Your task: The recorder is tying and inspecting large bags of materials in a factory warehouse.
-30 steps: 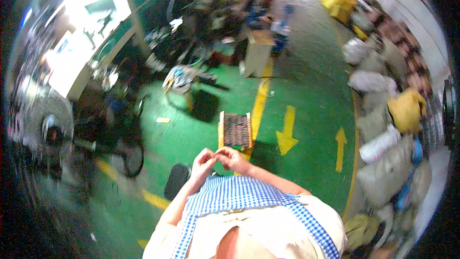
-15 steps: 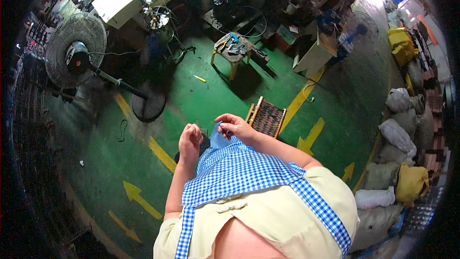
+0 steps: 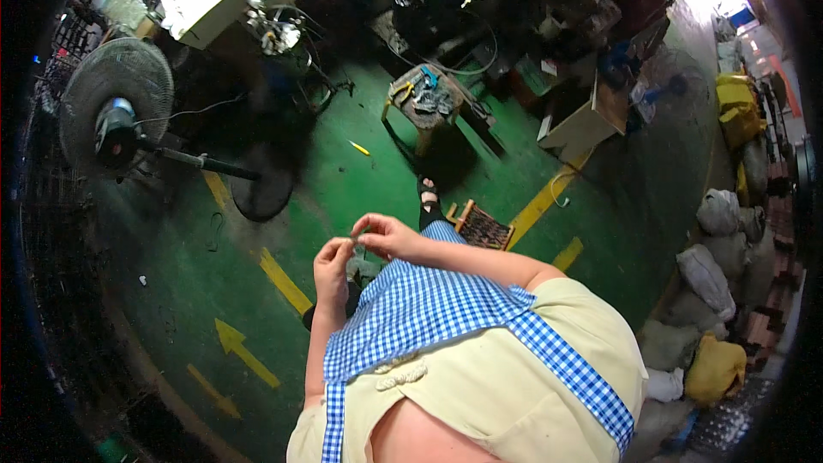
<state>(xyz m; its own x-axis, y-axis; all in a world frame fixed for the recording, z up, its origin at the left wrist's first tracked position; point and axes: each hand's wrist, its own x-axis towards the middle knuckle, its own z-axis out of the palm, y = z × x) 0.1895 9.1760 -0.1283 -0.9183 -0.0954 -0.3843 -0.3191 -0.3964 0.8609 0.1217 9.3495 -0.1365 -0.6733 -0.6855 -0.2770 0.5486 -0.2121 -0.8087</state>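
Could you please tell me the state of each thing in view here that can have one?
Left hand: raised, fingertips pinched against the right hand; any item between them too small to tell.
Right hand: raised, fingertips pinched at the left.
Standing fan: upright on the floor; spinning or not cannot be told.
Small stool: upright, tools piled on top.
Wooden crate: on the floor, open-topped.

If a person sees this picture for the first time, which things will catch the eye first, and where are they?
In the centre, the left hand and the right hand meet above a blue-and-white checked apron, pinching something too small to identify. Around them spreads the glossy green painted floor with its yellow arrows. At the upper left stands a large round grey pedestal fan, and above the hands, farther away, is a small wooden stool loaded with tools.
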